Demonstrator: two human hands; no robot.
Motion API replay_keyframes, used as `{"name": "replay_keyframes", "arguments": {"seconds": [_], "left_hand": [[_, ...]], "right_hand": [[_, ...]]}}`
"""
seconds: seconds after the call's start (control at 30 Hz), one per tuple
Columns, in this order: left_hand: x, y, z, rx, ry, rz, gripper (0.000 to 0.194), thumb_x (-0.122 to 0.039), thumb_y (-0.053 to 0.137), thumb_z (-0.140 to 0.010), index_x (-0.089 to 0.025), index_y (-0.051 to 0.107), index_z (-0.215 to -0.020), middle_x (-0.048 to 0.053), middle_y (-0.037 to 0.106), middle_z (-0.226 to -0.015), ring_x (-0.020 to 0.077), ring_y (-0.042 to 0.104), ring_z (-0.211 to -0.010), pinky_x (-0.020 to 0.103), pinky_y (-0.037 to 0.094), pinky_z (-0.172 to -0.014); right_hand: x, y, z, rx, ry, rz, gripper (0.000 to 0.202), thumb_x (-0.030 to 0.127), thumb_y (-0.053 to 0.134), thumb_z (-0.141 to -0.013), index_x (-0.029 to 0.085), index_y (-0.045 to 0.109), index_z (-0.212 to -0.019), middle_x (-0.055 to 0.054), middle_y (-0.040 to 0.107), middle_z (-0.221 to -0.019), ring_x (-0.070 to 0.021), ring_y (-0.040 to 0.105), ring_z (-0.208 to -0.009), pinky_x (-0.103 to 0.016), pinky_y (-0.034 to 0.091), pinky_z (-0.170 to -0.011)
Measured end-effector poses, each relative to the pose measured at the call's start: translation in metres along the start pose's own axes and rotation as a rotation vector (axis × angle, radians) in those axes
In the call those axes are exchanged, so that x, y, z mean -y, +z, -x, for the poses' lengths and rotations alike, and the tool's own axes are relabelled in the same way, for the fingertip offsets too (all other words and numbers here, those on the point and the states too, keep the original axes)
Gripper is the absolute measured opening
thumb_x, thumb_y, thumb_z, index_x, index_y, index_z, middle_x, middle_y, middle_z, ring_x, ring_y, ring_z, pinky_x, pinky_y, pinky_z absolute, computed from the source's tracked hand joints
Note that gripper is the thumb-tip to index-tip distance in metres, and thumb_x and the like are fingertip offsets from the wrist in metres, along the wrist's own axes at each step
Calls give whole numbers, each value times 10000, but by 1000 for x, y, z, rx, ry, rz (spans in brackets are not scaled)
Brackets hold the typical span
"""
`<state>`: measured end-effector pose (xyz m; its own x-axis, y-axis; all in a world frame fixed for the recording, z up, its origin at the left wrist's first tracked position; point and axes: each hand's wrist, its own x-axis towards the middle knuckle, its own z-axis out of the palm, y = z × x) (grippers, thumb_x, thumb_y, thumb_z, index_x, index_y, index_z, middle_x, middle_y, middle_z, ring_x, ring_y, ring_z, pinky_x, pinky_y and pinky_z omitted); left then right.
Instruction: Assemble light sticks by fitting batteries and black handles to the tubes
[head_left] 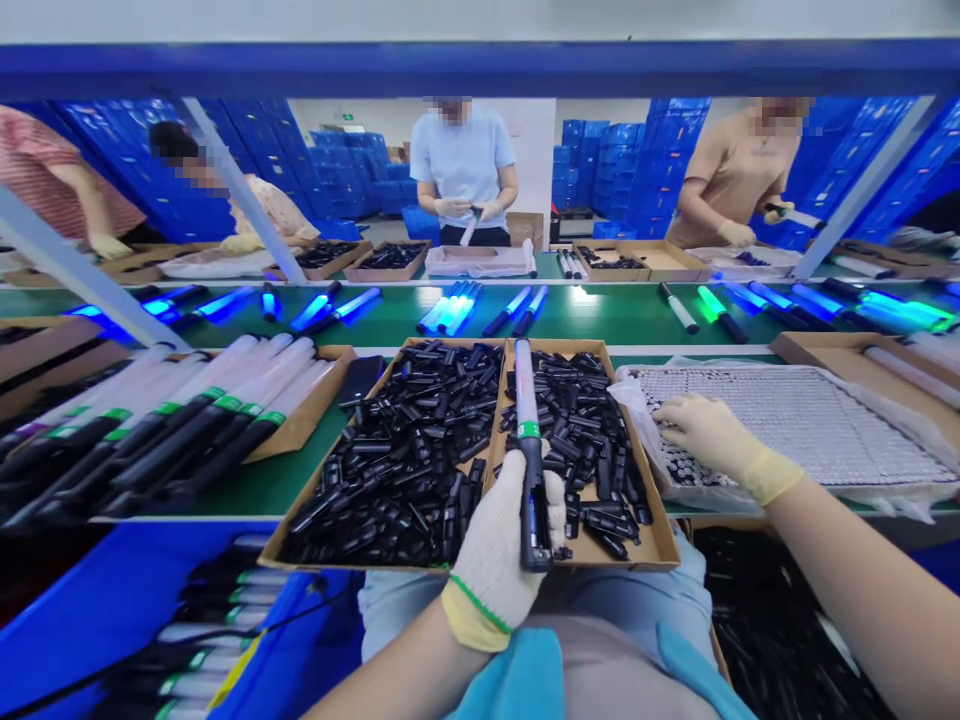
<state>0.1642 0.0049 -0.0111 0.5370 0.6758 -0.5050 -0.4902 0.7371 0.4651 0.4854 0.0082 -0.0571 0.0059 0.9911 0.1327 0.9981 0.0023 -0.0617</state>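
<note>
My left hand (pixel 491 540) grips a light stick (pixel 530 452) over the cardboard tray (pixel 664 530), assembled except for its uncovered handle slot (pixel 535 508), I judge, while my right (pixel 705 435) touches the silvery cells (pixel 817 420), its grasp unclear.

Free air above the right hand (pixel 709 437) — light stick (pixel 529 400) in the way leftward.

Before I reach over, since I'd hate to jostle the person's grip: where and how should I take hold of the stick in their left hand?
Probably by the pale tube, from the far side: the stick points forward with that end free, while the left hand wraps the black handle.
</note>
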Motion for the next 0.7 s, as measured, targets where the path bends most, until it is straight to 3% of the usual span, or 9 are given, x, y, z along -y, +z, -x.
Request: {"name": "replay_keyframes", "arguments": {"seconds": [0.13,0.27,0.4,0.5,0.6,0.7], "left_hand": [[3,-5,-1,3,5,18,350,-469,503,-934,-191,611,-1118,20,612,-731,83,548,-474,157,424,-390],[7,-7,-3,52,-20,39,376,-475,559,-905,-199,613,-1156,17,618,-743,78,559,-500,143,422,-409],[7,-4,0,61,-10,19,401,-446,569,-906,-225,589,-1240,22,631,-754,87,571,-518,145,427,-415],[6,-5,2,47,16,13,392,-421,561,-914,-230,577,-1256,19,627,-752,85,568,-513,150,435,-421],[7,-6,-1,31,8,5,380,-435,534,-926,-222,579,-1237,19,627,-745,86,569,-505,151,428,-416],[12,-4,-7,52,-40,12,373,-463,522,-928,-213,592,-1196,17,628,-717,86,562,-484,150,413,-401]], "right_hand": [[-11,2,1,-3,-61,-138,230,332,530,-865,201,700,-951,-100,675,-1044,-276,570,-993,-407,420,-865],[-4,5,-1,14,-76,-308,198,336,527,-852,217,681,-816,-55,685,-920,-221,601,-902,-341,451,-830],[2,5,-2,-85,96,-410,154,318,570,-788,223,680,-734,-42,693,-793,-224,625,-766,-352,469,-726],[4,-4,0,-292,284,-472,203,357,554,-798,200,679,-832,-81,706,-859,-252,647,-809,-386,489,-747],[29,-21,7,-504,422,-542,293,393,463,-881,166,625,-972,-104,689,-854,-230,651,-745,-382,518,-698],[90,-38,22,-489,356,-691,210,402,548,-883,208,628,-873,-21,660,-705,-171,628,-614,-299,519,-596]]}}
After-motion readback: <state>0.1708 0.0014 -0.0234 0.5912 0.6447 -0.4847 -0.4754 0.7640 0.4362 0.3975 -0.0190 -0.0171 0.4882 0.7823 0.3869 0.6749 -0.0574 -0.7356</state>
